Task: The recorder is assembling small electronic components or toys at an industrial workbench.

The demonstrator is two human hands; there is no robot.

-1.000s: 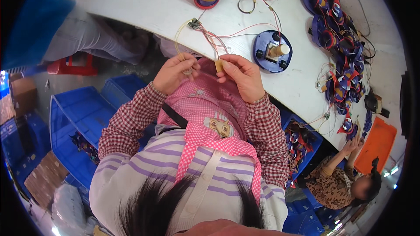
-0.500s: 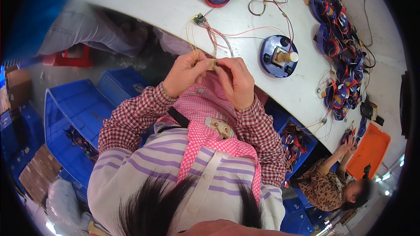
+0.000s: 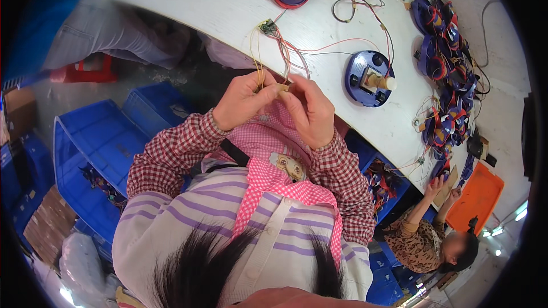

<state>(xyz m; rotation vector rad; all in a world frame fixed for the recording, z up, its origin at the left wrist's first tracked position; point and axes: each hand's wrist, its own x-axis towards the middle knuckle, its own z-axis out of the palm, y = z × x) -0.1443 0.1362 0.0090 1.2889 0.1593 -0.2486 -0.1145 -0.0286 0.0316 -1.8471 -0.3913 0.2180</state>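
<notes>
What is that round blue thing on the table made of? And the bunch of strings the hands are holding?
The round blue piece looks like hard moulded plastic: smooth with a slight shine. The strings are thin wires, probably metal inside coloured plastic coating, since they bend in loops. Left hand and right hand pinch their ends.

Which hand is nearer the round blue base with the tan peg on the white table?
Right. The right hand sits just left of the round blue base, by the table edge; the left hand is farther left, beyond the right hand.
</notes>
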